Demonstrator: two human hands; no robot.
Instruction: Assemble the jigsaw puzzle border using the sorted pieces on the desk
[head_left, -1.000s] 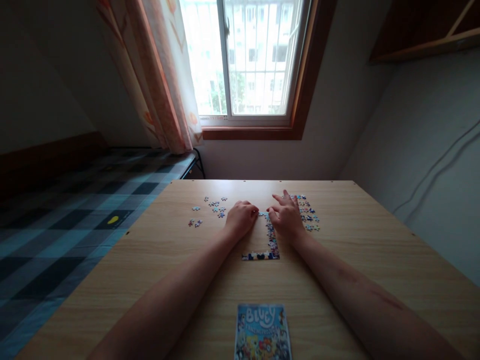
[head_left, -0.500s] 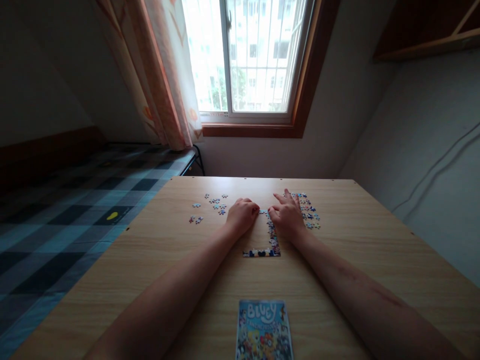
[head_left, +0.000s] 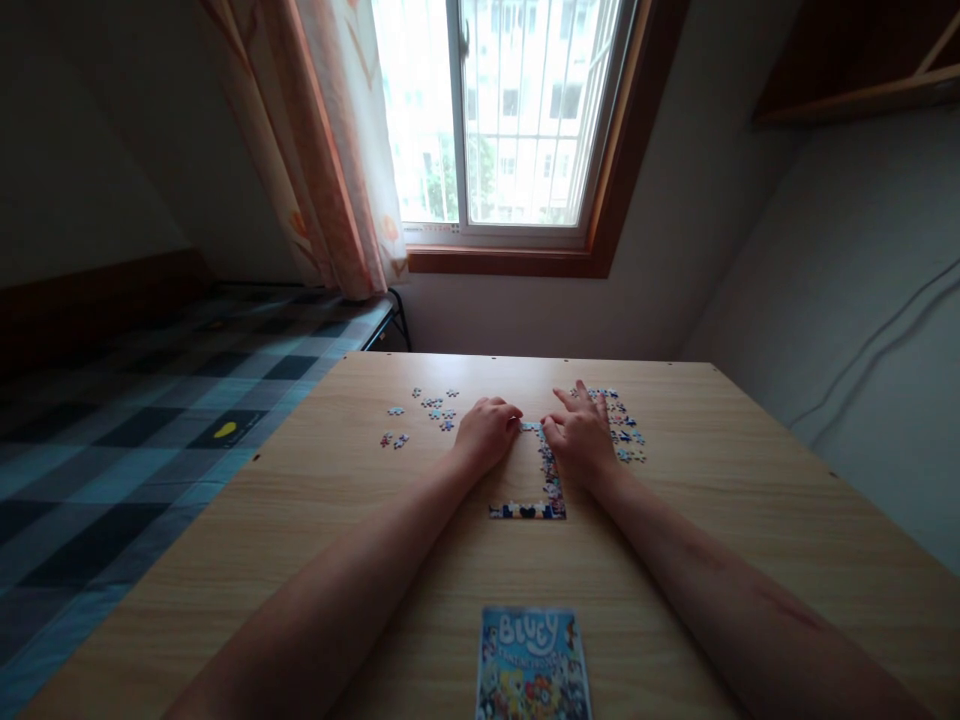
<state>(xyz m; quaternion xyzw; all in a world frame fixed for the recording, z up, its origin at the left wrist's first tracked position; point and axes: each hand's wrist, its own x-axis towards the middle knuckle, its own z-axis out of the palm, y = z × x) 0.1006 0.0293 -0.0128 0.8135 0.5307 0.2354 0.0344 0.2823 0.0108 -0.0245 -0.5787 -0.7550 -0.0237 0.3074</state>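
A partly joined jigsaw puzzle [head_left: 553, 485] lies on the table, with a bottom row, a right side and a short top row. My left hand [head_left: 486, 432] is closed at the left end of the top row, its fingertips pressed together on a puzzle piece [head_left: 529, 427] there. At the top right corner rests my right hand [head_left: 581, 435], its thumb side touching the puzzle edge and the other fingers raised and spread. Behind this hand several loose puzzle pieces [head_left: 628, 438] lie in rows, partly hidden by the fingers.
More loose pieces [head_left: 433, 403] are scattered left of my left hand. A blue picture card [head_left: 532, 665] marked "Bluey" lies near me on the wooden table [head_left: 337, 530]. Beyond the table are a bed [head_left: 247, 370] with a checked cover, at left, and a window [head_left: 525, 120].
The whole view has shifted slightly, table and hands together. Both hands remain at the puzzle's top row, with almost the same finger positions.
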